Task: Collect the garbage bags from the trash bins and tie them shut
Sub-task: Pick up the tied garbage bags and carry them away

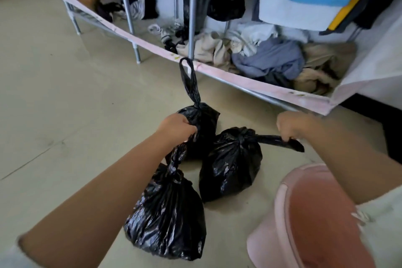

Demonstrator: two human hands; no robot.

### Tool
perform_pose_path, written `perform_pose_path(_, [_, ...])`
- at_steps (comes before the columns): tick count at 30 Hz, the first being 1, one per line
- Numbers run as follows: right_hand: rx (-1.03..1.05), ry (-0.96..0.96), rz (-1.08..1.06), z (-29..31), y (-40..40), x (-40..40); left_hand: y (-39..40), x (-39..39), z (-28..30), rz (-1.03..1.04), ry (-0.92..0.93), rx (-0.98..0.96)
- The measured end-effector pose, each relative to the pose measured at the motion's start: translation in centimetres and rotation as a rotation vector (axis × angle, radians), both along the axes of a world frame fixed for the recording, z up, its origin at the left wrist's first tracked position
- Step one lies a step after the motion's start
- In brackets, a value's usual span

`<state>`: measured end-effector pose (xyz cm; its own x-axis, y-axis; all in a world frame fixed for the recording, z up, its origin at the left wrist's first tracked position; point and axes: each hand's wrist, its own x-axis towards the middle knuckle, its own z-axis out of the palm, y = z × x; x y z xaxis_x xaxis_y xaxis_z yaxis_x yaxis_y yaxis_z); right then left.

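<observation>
Three black garbage bags stand on the pale floor, each knotted at the top. My left hand (177,127) grips the twisted neck of the nearest bag (167,213), low in the middle. Behind that hand sits the far bag (203,124), its handle loop sticking straight up. To the right is the third bag (230,163); my right hand (292,125) pinches the end of its tie tail, pulled out sideways. A pink trash bin (280,220) stands at the lower right with no bag visible in it.
A metal-framed wardrobe rack (191,28) with a pink fabric edge runs across the back, heaped with crumpled clothes (267,56) and hanging garments. Pale floor (65,104) spreads to the left. A dark gap lies at the far right.
</observation>
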<state>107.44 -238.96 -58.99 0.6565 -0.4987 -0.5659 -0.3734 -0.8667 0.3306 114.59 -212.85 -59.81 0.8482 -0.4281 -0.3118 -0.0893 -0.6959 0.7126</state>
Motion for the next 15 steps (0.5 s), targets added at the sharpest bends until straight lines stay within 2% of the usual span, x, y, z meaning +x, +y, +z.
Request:
perform_pose_path(2, [0.066,-0.008,0.016,-0.1,-0.1,0.1,-0.7,0.5,0.3,0.014,0.008,0.017])
perform_pose_path(4, [0.043,0.021,0.026,-0.4,0.0,-0.2,-1.4,0.8,0.5,0.009,-0.016,0.061])
perform_pose_path(10, [-0.003,0.098,-0.047,-0.8,-0.8,-1.4,-2.9,1.1,0.2,-0.116,-0.209,0.275])
perform_pose_path(12, [-0.007,-0.040,-0.075,-0.1,-1.5,-0.9,-2.6,1.3,-0.2,-0.076,-0.272,0.297])
perform_pose_path(15, [0.025,-0.418,0.056,1.7,-0.7,1.4,-1.7,1.5,-0.2,0.034,-0.372,0.266])
